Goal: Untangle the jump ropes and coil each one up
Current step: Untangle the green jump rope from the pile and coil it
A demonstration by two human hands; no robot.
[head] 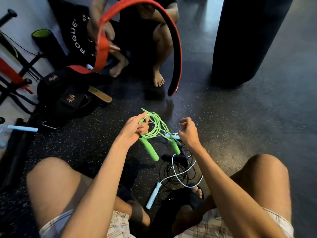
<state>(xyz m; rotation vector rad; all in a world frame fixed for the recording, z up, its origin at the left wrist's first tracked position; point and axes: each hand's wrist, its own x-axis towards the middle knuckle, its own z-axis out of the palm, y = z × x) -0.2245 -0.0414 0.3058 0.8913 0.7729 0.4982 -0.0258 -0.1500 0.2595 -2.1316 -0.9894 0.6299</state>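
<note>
On the black bag (72, 31), white lettering "ROGUE"; "VALEO" on another.

Dim indoor light, floor (223, 117) glare, wide-angle edge distortion, soft focus.

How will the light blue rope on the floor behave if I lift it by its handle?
Probably floppy: the light blue rope lies in loose curves across the black rope, so it should dangle and may drag that tangle along. Its handle looks rigid and cylindrical, so it could roll if set down. The cord looks thin, likely light.
</note>
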